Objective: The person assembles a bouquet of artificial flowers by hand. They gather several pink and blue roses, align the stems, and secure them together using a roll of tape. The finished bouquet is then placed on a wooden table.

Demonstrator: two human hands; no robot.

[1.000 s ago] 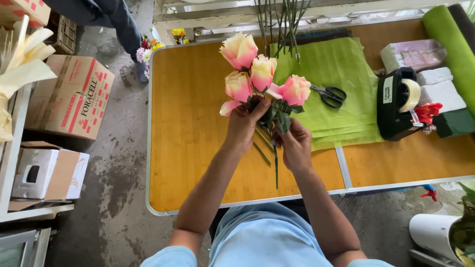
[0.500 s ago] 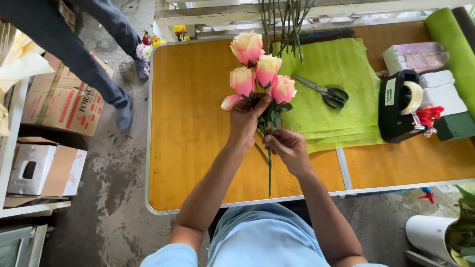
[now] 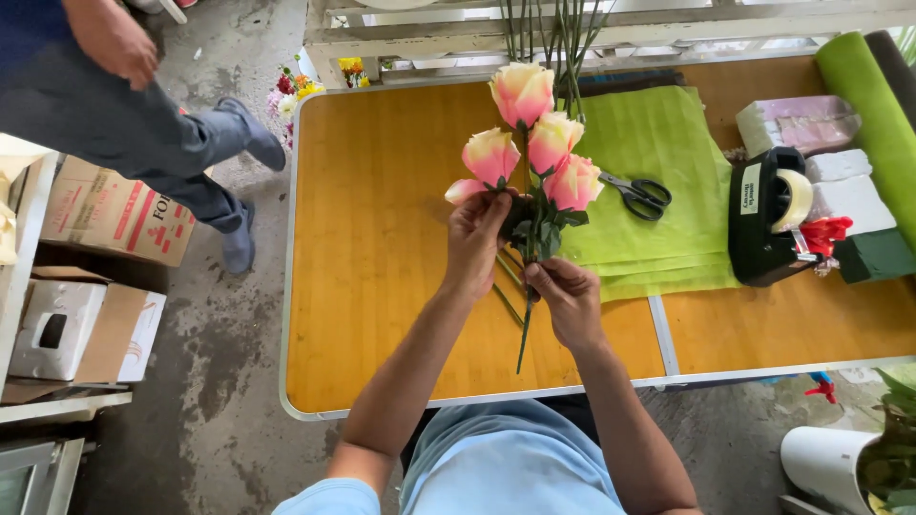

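over the orange table point(image 3: 382, 286), the left hand point(image 3: 474, 243) grips the rose bunch point(image 3: 530, 157) upright — right hand point(image 3: 570, 300) pinches its stems point(image 3: 525, 324) just below, nearer the body.

Bright even daylight, soft shadows, sharp

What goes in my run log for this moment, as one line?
left hand: grips roses | right hand: pinches stems | scissors: on green paper
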